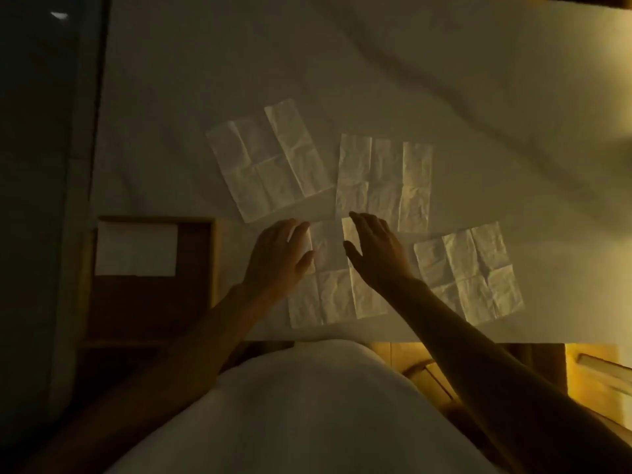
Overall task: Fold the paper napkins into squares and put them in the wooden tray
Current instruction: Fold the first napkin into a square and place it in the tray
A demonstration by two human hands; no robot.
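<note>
Here, from the head camera, we see both hands spread and holding nothing: left hand [278, 254] and right hand [376, 251] over the nearest napkin [328, 295]. Thin, creased paper (dim light) could slide or fold crooked. We count four flat napkins, one folded napkin [136, 248] in one wooden tray [150, 302].
</note>
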